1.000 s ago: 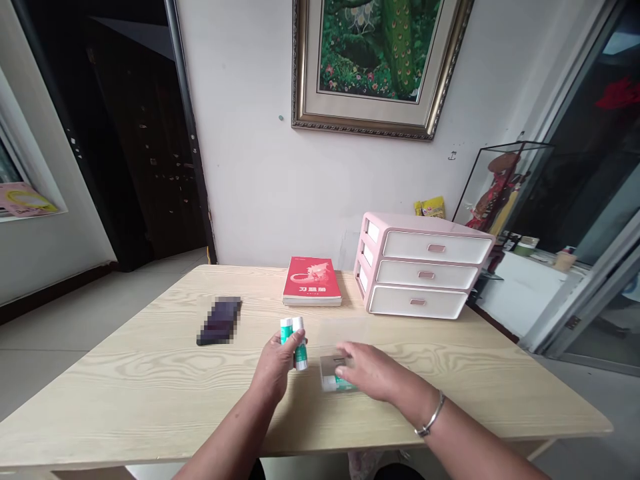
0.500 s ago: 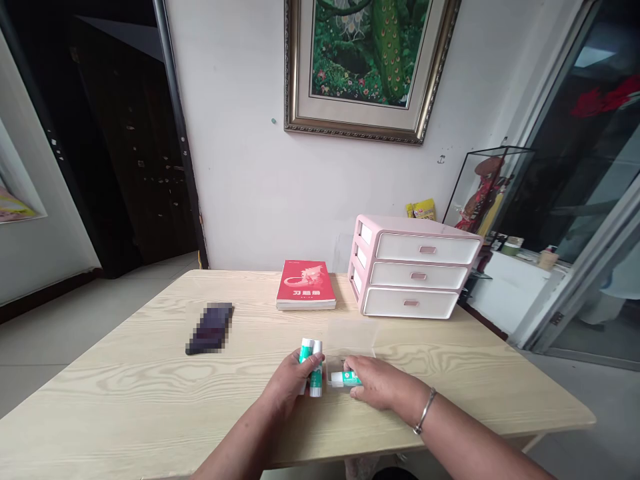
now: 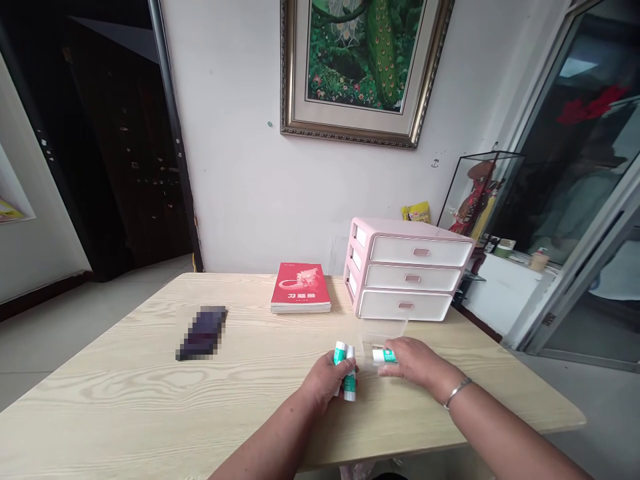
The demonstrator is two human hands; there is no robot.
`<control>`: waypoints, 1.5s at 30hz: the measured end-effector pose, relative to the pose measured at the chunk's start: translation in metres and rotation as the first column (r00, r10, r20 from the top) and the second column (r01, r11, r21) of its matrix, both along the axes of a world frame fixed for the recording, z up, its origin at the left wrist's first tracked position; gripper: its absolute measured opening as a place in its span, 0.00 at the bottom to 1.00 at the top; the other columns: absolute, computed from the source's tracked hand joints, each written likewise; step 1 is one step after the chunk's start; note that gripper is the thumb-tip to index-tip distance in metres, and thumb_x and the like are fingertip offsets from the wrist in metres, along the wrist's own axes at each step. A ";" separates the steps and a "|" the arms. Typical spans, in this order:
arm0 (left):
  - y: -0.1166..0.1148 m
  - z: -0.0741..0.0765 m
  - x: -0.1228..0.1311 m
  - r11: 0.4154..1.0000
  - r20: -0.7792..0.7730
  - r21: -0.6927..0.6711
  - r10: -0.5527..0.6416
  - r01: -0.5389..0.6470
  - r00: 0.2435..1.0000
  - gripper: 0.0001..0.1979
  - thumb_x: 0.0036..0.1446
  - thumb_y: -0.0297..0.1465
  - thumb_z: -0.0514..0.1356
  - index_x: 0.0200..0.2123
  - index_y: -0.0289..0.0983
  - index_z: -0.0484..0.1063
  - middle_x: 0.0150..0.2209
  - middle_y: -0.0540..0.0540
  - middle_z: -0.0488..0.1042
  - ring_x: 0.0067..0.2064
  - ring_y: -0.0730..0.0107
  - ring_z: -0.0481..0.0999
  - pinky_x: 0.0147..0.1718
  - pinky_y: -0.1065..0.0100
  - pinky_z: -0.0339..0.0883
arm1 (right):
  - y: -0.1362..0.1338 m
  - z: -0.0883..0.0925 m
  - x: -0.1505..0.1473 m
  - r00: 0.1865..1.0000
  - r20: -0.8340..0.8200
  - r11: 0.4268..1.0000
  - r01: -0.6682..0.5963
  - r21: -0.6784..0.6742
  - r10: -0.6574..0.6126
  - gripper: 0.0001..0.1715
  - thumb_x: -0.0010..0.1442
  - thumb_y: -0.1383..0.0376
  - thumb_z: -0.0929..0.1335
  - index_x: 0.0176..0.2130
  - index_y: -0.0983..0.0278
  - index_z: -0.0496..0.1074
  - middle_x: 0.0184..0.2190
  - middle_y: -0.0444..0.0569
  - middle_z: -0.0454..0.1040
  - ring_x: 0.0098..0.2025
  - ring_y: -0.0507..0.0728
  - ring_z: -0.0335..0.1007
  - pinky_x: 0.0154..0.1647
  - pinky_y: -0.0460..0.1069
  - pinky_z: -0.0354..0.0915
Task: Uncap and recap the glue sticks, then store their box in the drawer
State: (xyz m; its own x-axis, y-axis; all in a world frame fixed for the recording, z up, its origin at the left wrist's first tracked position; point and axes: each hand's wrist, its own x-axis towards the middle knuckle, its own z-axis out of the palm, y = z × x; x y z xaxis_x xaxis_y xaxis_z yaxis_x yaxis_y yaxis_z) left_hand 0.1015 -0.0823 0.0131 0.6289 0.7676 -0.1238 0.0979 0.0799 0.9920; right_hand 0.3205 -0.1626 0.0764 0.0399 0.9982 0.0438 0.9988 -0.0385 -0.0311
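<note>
My left hand [image 3: 330, 379] is closed around two glue sticks [image 3: 350, 381], white and green, held upright side by side above the table. To its right, my right hand [image 3: 413, 360] grips a small clear plastic box [image 3: 367, 357] whose transparent lid [image 3: 383, 327] stands raised at the back. Another glue stick [image 3: 384, 356] lies sideways at the box, its white end pointing left and its other end under my right fingers. Whether those fingers also press on this stick, I cannot tell.
Behind the hands, a red book [image 3: 301, 287] lies on the wooden table [image 3: 225, 413]. A pink and white drawer unit [image 3: 410, 270] stands at the back right. A blurred dark flat object [image 3: 203, 333] is on the left. The table's front edge runs below my arms.
Both hands have moved to the right across the table, and the clear box with its lid and glue stick has shifted right with them. The view has tilted slightly.
</note>
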 end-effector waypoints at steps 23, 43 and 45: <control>0.131 0.010 -0.075 0.502 -0.512 0.832 0.528 0.238 0.677 0.14 0.61 0.30 0.57 0.50 0.44 0.73 0.48 0.43 0.74 0.53 0.59 0.69 0.49 0.64 0.64 | 0.143 -0.068 -0.140 0.973 -0.193 0.911 0.192 0.364 -0.128 0.21 0.62 0.73 0.62 0.50 0.61 0.74 0.42 0.54 0.76 0.48 0.62 0.67 0.49 0.53 0.57; 0.081 0.017 -0.086 0.914 0.161 0.382 0.082 -0.139 0.984 0.16 0.54 0.36 0.64 0.44 0.36 0.69 0.35 0.46 0.75 0.35 0.67 0.74 0.35 0.69 0.65 | 0.133 -0.056 -0.165 0.032 -0.995 0.912 0.398 0.101 0.096 0.22 0.59 0.46 0.61 0.30 0.61 0.65 0.20 0.42 0.66 0.20 0.51 0.58 0.20 0.46 0.54; 0.079 0.019 -0.085 0.948 0.267 0.309 -0.010 -0.076 0.964 0.18 0.60 0.42 0.60 0.46 0.35 0.69 0.33 0.46 0.75 0.35 0.66 0.75 0.38 0.67 0.67 | 0.132 -0.057 -0.169 -0.136 -0.990 0.938 0.347 -0.012 0.037 0.21 0.59 0.46 0.62 0.31 0.61 0.64 0.17 0.38 0.61 0.16 0.49 0.53 0.17 0.44 0.48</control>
